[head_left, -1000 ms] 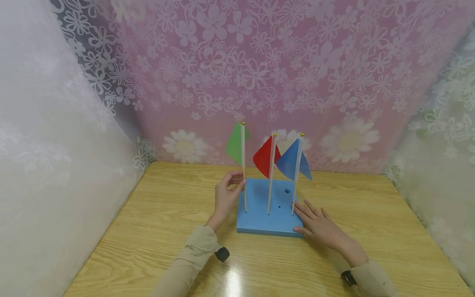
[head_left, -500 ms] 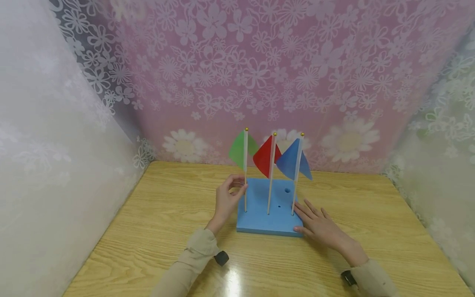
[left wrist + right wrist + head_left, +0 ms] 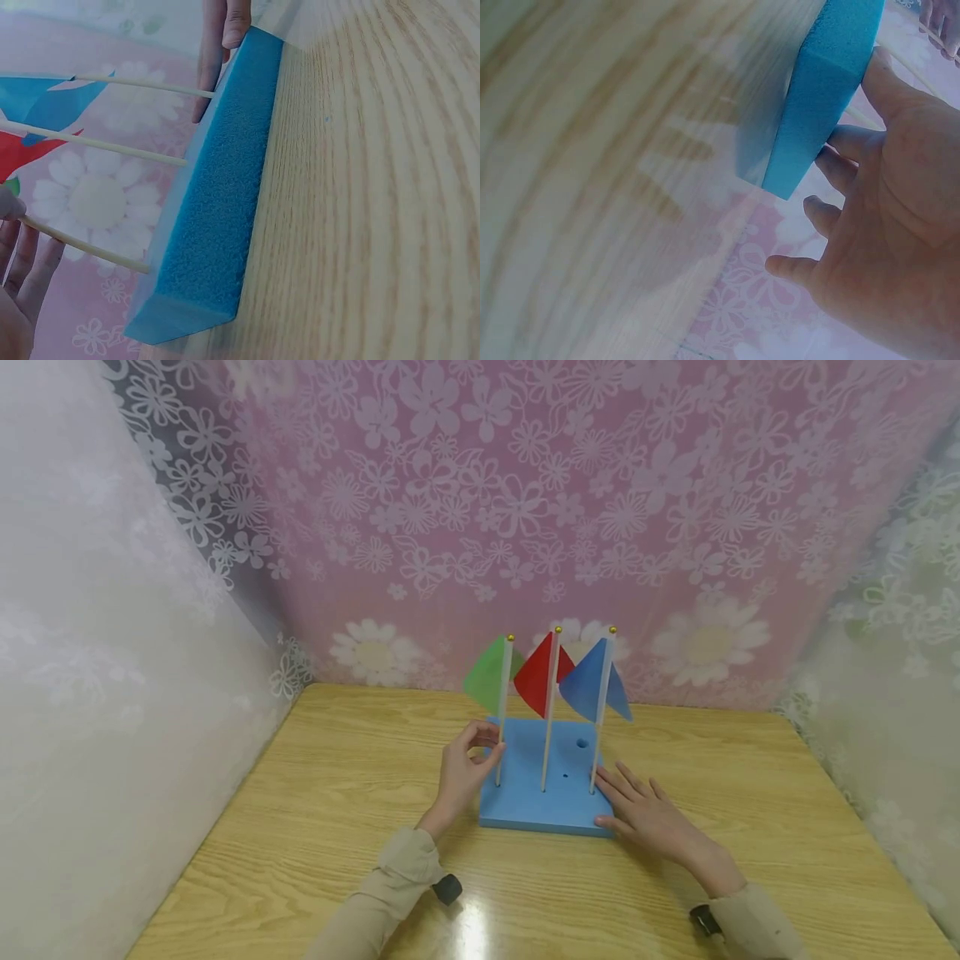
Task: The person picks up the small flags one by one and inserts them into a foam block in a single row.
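A blue foam block (image 3: 525, 810) lies on the table, with three small flags standing in a row of holes. My left hand (image 3: 462, 775) pinches the wooden stick of the green flag (image 3: 488, 677), whose lower end sits in the left hole. In the middle stands the red flag (image 3: 536, 675), and to its right the blue flag (image 3: 586, 683). My right hand (image 3: 648, 818) rests with spread, straight fingers on the block's right edge; in the right wrist view its thumb and fingertips touch the foam block (image 3: 817, 97).
Behind the blue flag's stick, the block has a larger hole (image 3: 582, 743) and a small hole (image 3: 565, 776). The wooden table (image 3: 360, 760) runs back to a pink flowered backdrop (image 3: 465, 510). Pale curtains stand at both sides.
The green flag has come down and its top has tilted to the right, my left hand moving slightly down with it. My right hand and the other flags stay in place.
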Demonstrator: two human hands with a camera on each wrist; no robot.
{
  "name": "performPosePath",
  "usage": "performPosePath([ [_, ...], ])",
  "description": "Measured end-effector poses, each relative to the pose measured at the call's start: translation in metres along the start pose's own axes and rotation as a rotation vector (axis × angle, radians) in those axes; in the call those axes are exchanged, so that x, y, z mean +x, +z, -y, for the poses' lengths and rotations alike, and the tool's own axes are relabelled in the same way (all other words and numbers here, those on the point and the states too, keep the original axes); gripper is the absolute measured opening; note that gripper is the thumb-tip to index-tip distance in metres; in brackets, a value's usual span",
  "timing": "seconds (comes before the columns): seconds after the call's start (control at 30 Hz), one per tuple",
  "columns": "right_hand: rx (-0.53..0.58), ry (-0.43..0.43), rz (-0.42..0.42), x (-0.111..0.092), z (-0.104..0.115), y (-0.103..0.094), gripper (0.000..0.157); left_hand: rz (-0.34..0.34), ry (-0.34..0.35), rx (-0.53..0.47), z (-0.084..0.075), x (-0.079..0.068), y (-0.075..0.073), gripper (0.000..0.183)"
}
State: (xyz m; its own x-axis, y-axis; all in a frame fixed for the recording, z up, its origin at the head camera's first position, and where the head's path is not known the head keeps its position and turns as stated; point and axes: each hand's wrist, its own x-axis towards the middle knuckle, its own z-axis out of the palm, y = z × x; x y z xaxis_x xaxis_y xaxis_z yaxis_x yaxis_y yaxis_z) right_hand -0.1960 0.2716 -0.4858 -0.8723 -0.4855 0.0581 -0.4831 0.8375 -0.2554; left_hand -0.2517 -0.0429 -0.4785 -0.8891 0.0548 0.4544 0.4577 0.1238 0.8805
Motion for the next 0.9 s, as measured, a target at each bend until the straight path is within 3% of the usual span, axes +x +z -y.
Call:
performPosePath([
  [0.4, 0.002, 0.002, 0.002, -0.0019, 0.0004, -0.0020, 0.071, 0.009, -0.001, 0.091, -0.0033, 0.0016, 0.0029, 0.017],
  [0.9, 0.042, 0.005, -0.010, 0.0008, 0.0024, -0.0040, 0.071, 0.017, 0.028, 0.018, -0.0032, 0.0020, 0.0040, 0.019],
])
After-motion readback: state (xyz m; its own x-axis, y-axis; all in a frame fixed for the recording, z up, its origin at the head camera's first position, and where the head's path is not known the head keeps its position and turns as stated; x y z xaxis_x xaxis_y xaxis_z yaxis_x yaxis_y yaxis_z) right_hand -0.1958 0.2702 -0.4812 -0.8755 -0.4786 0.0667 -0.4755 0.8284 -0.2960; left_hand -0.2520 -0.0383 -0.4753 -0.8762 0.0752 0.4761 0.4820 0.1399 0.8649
